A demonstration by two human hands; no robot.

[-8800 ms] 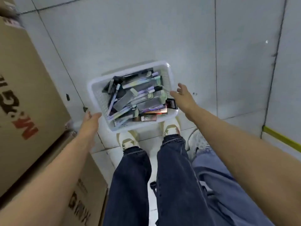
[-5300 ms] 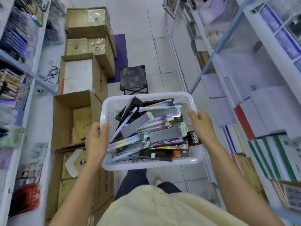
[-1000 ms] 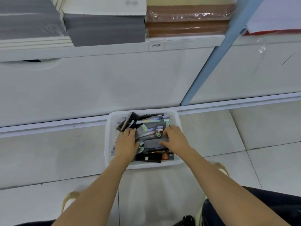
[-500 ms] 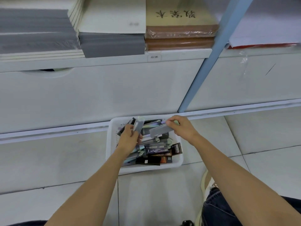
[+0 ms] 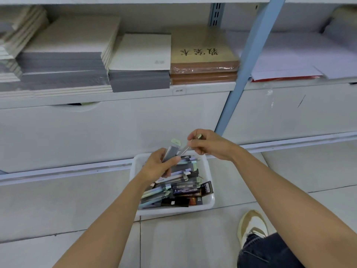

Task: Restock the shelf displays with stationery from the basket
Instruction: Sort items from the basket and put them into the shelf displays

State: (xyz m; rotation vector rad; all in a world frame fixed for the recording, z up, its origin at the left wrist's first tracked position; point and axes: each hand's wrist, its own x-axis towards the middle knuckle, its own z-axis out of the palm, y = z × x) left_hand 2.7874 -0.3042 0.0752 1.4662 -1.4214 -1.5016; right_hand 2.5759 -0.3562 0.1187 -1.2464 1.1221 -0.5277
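Hands over a white plastic basket (image 5: 174, 210) of packaged pens (image 5: 179, 188) on a tiled shop floor.

The left hand (image 5: 159, 167) has its fingers curled round a flat grey pen pack with a pale green top (image 5: 173, 147). The right hand (image 5: 210, 145) pinches a slim clear pack (image 5: 184, 149) between thumb and fingertips, with its lower end slanting down to the grey pack. Both packs are held just above the basket, which stands against a white shelf unit (image 5: 135, 95). Grey notebook stacks (image 5: 139, 80) and brown wrapped books (image 5: 203, 72) lie on the shelf above.
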